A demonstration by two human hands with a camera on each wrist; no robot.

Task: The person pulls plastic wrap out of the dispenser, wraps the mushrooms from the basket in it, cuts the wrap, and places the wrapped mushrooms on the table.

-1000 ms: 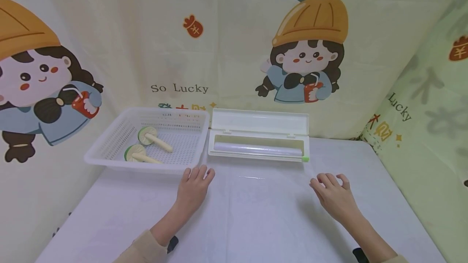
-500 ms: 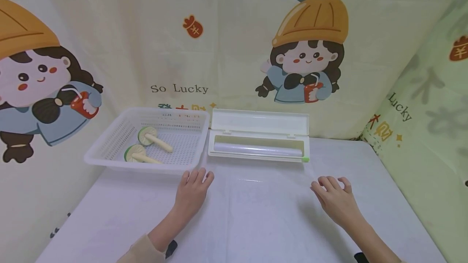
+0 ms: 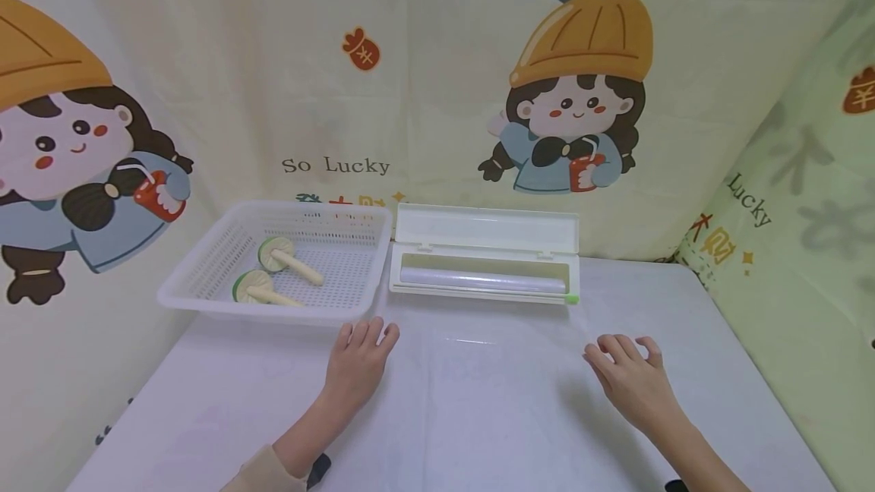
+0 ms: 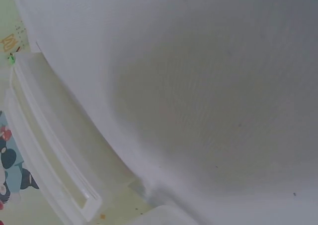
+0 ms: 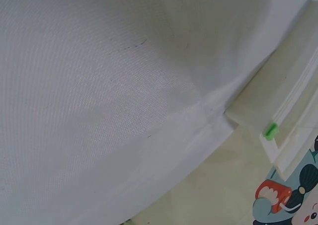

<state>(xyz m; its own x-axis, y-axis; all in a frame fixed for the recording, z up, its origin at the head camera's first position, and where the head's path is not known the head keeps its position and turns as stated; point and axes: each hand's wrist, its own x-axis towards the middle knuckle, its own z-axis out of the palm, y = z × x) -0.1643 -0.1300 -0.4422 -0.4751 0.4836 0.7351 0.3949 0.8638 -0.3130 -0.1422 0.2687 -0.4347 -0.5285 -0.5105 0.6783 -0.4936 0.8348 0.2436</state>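
Observation:
A sheet of clear cling film (image 3: 472,341) stretches low over the table between both hands; only a thin glint and a faint right edge give it away. Behind it, a white cling film box (image 3: 484,296) stands with its lid up, the roll (image 3: 481,279) showing inside. My left hand (image 3: 355,367) pinches the film in front of the basket's right corner. My right hand (image 3: 636,386) pinches the opposite side, in front of and right of the box. Neither hand appears in the wrist views, where the box (image 4: 82,130) shows at the edge.
At the back left sits a white perforated basket (image 3: 260,313) with two mushroom-shaped pieces (image 3: 290,263), cream with green rims. A green slider (image 3: 572,299) marks the box's right end. Patterned cloth (image 3: 444,97) hangs behind the white table (image 3: 492,431).
Both hands have drawn slightly back toward me, and the glint on the film has shifted nearer with them. The box and basket stay in place.

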